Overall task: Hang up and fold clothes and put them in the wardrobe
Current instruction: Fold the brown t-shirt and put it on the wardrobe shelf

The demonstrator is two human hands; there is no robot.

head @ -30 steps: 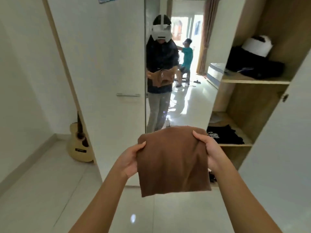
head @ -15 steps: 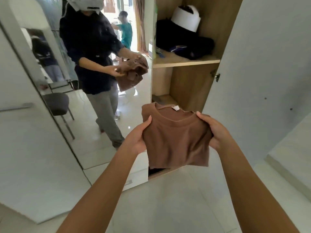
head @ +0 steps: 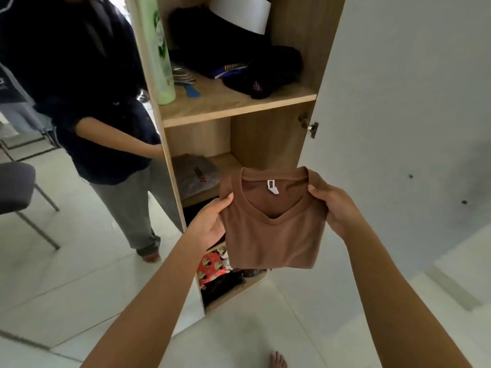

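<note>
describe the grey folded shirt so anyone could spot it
In the open wooden wardrobe, find the shelf under the one with the tall green bottle. The grey shirt lies folded at its left, a pale garment with a small dark and red print; the clothes above are black.

- Pale, glossy tile floor (head: 239, 341) underfoot.
- Light-wood wardrobe (head: 287, 139) with shelves; its white door (head: 398, 102) stands open on the right, with a metal hinge (head: 309, 126) showing.
- Mirror (head: 79, 197) on the left reflects a dark-seated chair (head: 16, 187) with thin metal legs, in soft daylight.
</note>
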